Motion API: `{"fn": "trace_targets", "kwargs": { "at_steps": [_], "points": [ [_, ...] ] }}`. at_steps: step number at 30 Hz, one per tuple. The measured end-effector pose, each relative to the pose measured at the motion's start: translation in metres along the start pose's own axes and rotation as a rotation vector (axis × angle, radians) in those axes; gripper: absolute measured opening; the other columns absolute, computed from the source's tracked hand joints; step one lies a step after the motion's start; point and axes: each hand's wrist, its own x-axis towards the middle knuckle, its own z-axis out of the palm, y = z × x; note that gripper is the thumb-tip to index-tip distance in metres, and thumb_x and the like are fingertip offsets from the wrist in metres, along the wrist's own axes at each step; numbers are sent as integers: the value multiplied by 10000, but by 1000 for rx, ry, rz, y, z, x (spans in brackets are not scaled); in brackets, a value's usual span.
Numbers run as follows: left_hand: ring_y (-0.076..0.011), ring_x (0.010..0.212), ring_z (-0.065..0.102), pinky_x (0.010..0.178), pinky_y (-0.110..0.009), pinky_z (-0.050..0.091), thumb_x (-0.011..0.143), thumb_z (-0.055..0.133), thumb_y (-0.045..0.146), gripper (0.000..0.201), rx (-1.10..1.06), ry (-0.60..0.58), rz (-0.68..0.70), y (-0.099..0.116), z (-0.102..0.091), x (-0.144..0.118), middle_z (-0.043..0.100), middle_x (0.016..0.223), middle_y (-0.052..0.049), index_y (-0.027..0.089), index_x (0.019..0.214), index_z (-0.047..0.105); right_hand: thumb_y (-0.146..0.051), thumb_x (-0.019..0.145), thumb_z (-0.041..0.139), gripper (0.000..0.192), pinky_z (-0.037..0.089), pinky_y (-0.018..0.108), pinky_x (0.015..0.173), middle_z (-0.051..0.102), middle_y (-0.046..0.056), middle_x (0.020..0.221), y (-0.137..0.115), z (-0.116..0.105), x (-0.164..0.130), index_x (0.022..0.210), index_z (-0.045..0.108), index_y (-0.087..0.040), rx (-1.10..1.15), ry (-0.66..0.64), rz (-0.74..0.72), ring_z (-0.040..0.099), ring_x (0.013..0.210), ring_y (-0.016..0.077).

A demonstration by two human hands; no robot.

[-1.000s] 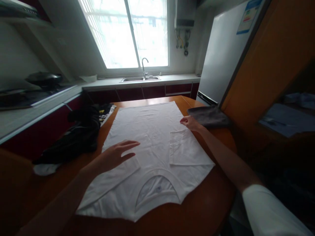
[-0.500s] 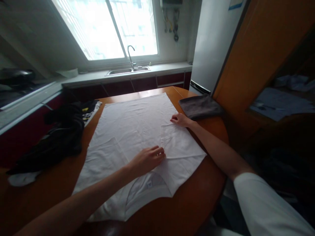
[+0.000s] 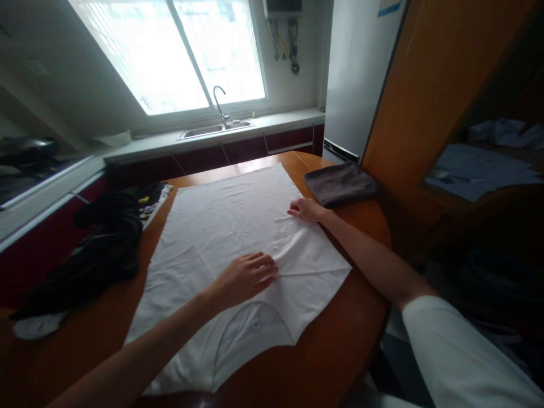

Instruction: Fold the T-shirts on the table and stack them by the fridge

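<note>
A white T-shirt [image 3: 221,226] lies flat on the round wooden table [image 3: 340,351], neck opening toward me, both sleeves folded inward. My left hand [image 3: 246,276] rests palm down on the shirt, fingertips against the inner corner of the folded right sleeve [image 3: 310,255]. My right hand [image 3: 305,209] presses on the far corner of that same sleeve, near the shirt's right edge. Neither hand lifts any cloth.
A folded grey cloth [image 3: 340,182] lies at the table's far right. A heap of dark clothes [image 3: 97,249] with a white piece sits on the left. Beyond are a counter with sink [image 3: 216,129], a fridge [image 3: 357,79] and a wooden cabinet [image 3: 442,85] on the right.
My left hand moved from the left half of the shirt across to the folded right sleeve's inner corner. My right hand stayed at the sleeve's far corner. The view shifted right and down.
</note>
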Motion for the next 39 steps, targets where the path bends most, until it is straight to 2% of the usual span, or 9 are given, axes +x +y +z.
{"fn": "trace_targets", "kwargs": {
  "at_steps": [6, 11, 14, 18, 25, 28, 32, 35, 39],
  "points": [
    [-183, 918, 644, 842, -326, 539, 1041, 526, 276, 174, 4, -18, 0, 4, 1, 1, 679, 1046, -64, 192, 1053, 678, -312, 862, 765, 170, 400, 222, 654, 759, 41, 924, -20, 9, 0, 981, 753, -191, 9, -69, -32, 656, 792, 153],
    [-191, 917, 636, 824, -326, 557, 1037, 497, 179, 172, 93, -10, 14, 7, 6, -2, 671, 1033, -74, 164, 1033, 669, -289, 906, 713, 141, 406, 227, 683, 743, 52, 933, -20, 12, 6, 950, 737, -157, 41, 23, -26, 635, 812, 148],
    [-199, 891, 629, 778, -326, 561, 1027, 488, 143, 172, 124, 14, 6, 7, 11, -4, 668, 1006, -79, 153, 1002, 658, -289, 910, 712, 143, 425, 246, 738, 732, 64, 955, -16, 14, 8, 945, 729, -151, 28, 131, -32, 631, 848, 163],
    [-201, 906, 630, 771, -318, 550, 1034, 476, 147, 175, 36, 41, -41, 8, 14, -5, 670, 1011, -85, 151, 1002, 648, -296, 898, 732, 139, 440, 325, 916, 722, 91, 1048, -13, 16, 4, 958, 740, -172, -43, 127, -88, 628, 1033, 225],
    [-176, 966, 671, 873, -298, 522, 1043, 506, 254, 193, -175, 56, -161, 0, -26, -12, 706, 1079, -57, 215, 1126, 676, -200, 1002, 480, 271, 414, 325, 1055, 685, 111, 1200, -10, -6, -10, 1130, 712, -148, -39, 272, -45, 600, 1175, 216],
    [-181, 994, 685, 885, -286, 519, 1037, 513, 307, 222, -167, 119, -276, -21, -50, -30, 716, 1119, -58, 225, 1122, 700, -254, 1022, 427, 369, 365, 319, 1126, 625, 139, 1358, -16, -5, -18, 1282, 656, -127, -50, 218, -31, 535, 1301, 216],
    [-185, 891, 705, 790, -267, 537, 1016, 526, 397, 284, -145, 241, -514, -57, -69, -72, 742, 1076, -63, 206, 1043, 735, -481, 1043, 341, 643, 185, 475, 1238, 275, 179, 1657, -30, 20, -30, 1554, 384, -93, -152, -51, 77, 203, 1542, 287],
    [-198, 851, 710, 726, -263, 553, 990, 524, 469, 358, -164, 321, -682, -80, -71, -109, 759, 1013, -71, 188, 993, 746, -551, 1038, 248, 739, 76, 561, 1240, 121, 178, 1692, -37, 36, -36, 1609, 246, -83, -246, -177, 148, 57, 1568, 302],
    [-228, 911, 718, 768, -298, 579, 965, 501, 520, 425, -194, 365, -839, -91, -59, -150, 766, 993, -85, 173, 979, 746, -604, 1022, 236, 771, 86, 563, 1239, 96, 173, 1694, -37, 31, -38, 1613, 252, -110, -273, -153, 161, 37, 1568, 301]
  ]
}}
